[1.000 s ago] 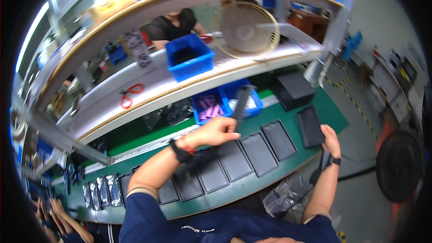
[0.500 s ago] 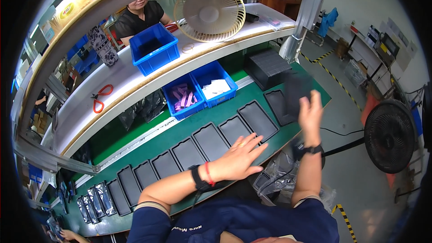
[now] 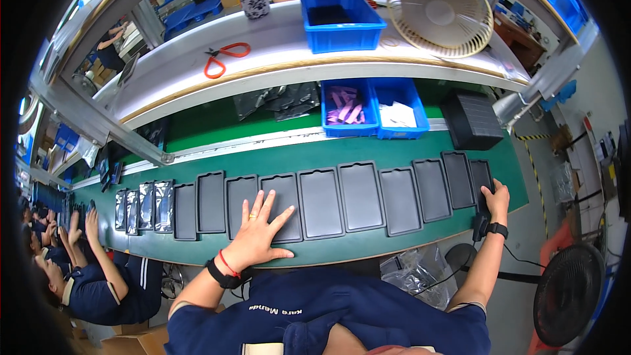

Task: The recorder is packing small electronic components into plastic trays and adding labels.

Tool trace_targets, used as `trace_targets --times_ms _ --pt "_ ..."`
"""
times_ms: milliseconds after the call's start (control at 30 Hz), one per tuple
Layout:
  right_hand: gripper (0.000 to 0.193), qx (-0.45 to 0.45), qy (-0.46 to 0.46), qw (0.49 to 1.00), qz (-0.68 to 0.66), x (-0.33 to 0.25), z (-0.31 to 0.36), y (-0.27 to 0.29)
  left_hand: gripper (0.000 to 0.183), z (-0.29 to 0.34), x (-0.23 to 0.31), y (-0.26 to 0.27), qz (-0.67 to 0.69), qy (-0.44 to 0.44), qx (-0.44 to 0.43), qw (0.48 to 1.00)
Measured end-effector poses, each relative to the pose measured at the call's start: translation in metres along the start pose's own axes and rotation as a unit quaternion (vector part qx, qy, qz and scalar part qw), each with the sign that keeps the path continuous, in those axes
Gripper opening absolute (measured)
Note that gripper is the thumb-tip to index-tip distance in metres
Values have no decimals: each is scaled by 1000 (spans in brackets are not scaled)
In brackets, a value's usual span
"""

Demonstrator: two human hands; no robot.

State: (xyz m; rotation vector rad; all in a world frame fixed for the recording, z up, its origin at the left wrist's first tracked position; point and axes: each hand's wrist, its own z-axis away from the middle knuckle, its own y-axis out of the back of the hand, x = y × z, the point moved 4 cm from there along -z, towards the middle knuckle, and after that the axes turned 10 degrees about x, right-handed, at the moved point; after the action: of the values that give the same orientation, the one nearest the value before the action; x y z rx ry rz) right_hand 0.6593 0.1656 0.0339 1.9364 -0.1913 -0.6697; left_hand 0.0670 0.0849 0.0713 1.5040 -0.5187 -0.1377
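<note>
The left hand [image 3: 259, 233] is lying flat, palm down, with the fingers [image 3: 271, 204] spread apart, on the green belt [image 3: 407, 243]. The fingertips are resting on the lower part of two black trays [image 3: 282, 207] in the row on that belt; nothing is being gripped. A red cord and a black wristband are sitting on the left wrist.

The right hand [image 3: 494, 198] is sitting at the right end of the same row, with its fingers curled over the edge of the end tray [image 3: 481, 181]. Whether the fingers are clamped on that tray or only touching it cannot be told. A black wrist strap [image 3: 497, 229] is sitting on the right wrist.

The row of black trays is running across the belt from the left hand to the right hand, each tray lying just beside the next. To the left of the left hand, further trays are carrying silver bags [image 3: 146, 205].

Beyond the row of trays, two blue bins [image 3: 374, 108] are standing side by side at the far edge of the belt, one holding purple parts, the other white ones. A stack of black trays [image 3: 472, 119] is standing just right of the bins. On the white shelf [image 3: 276, 59] above the belt, orange-handled scissors [image 3: 223, 59], a third blue bin [image 3: 340, 20] and a round fan [image 3: 439, 10] are lying.

Co-workers' hands [image 3: 79, 227] are working at the far left end of the belt.
</note>
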Motion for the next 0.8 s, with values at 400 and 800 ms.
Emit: trace_targets --times_ms 400,800 --pt "42 -124 419 894 -93 -383 31 -36 82 28 -20 -32 14 90 184 979" --pt "79 -256 382 881 115 -447 7 -155 63 41 -24 -35 61 75 264 960"
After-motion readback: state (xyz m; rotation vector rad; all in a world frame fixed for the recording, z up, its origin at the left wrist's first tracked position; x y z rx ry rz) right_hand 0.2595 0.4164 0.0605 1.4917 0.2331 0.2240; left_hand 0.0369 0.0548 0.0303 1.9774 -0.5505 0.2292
